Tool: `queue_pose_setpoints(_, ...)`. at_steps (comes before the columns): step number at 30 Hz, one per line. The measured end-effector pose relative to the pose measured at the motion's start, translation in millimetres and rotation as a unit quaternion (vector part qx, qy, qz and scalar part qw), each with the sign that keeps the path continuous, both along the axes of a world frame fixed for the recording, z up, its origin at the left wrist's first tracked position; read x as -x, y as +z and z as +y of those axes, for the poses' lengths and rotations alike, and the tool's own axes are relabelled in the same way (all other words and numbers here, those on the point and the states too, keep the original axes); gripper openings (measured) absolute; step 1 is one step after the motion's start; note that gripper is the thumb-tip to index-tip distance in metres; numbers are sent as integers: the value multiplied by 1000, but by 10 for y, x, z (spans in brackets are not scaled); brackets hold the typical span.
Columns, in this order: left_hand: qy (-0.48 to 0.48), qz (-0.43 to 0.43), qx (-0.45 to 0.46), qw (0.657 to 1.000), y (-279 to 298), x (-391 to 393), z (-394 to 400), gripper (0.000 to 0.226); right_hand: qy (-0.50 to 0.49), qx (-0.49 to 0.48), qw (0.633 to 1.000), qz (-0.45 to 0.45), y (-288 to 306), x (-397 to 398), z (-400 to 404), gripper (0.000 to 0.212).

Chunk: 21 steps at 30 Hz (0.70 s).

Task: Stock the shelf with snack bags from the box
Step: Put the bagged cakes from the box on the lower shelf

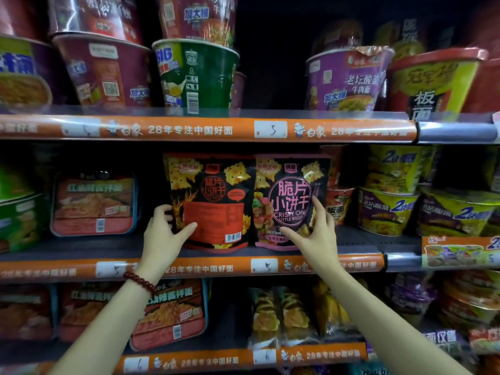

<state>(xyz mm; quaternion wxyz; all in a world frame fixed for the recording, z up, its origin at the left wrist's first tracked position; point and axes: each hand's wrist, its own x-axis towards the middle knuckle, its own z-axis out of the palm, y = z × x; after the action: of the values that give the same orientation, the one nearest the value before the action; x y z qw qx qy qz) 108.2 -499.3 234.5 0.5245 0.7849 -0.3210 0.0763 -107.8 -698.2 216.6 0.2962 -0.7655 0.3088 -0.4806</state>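
Two black snack bags stand upright side by side on the middle shelf (359, 240). The left bag (213, 201) shows its back, with a red panel and a barcode. The right bag (289, 196) shows its front, with a pink circle and "CRISPY" lettering. My left hand (165, 234) grips the left bag's left edge, thumb across the front and fingers curled behind. My right hand (313, 234) holds the right bag's lower right side, thumb on the front and fingers along the edge. The box is out of view.
Noodle cups (197, 74) line the top shelf, with a dark gap at its centre. Flat red noodle trays (94, 204) stand left of the bags and yellow-purple bowls (387, 209) right. The lower shelf holds more trays and clear snack packs (281, 315).
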Motion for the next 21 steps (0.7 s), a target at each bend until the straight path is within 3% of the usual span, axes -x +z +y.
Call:
queue_pose_setpoints(6,-7,59,9,998,38,47,-15,67,-13,8,1000,3,-31,-28,-41,101)
queue_pose_setpoints(11,-74,160,75,981,75,-37,-23,9,-15,11,1000,5,-37,-22,-53,100)
queue_pose_setpoints(13,-101,195,115,969,110,-22,-20,6,-15,12,1000,7,-39,-20,-53,100)
queue_pose_setpoints(17,-103,156,149,971,126,-1,51,18,-14,14,1000,8,-48,-22,-51,100)
queue_pose_setpoints(21,-77,124,172,974,108,1,171,7,-15,17,1000,11,-57,-18,-64,100)
